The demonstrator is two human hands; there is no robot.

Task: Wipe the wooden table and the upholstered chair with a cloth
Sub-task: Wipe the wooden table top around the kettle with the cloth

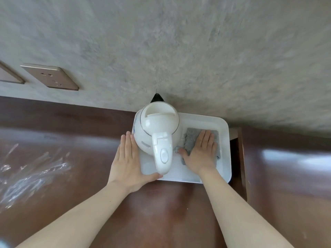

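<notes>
A grey cloth (pixel 192 138) lies flat inside a white tray (pixel 226 151) on the dark wooden table (pixel 161 212). My right hand (pixel 201 153) presses flat on the cloth, fingers spread. My left hand (pixel 128 160) rests against the tray's left edge, thumb along its front rim, beside a white electric kettle (pixel 157 135) standing in the tray's left half. The upholstered chair is out of view.
A grey textured wall (pixel 179 51) rises right behind the tray, with brass socket plates (pixel 50 77) at the left. Crumpled clear plastic (pixel 26 172) lies on the table at the left. The table's right end (pixel 241 167) drops off beside the tray.
</notes>
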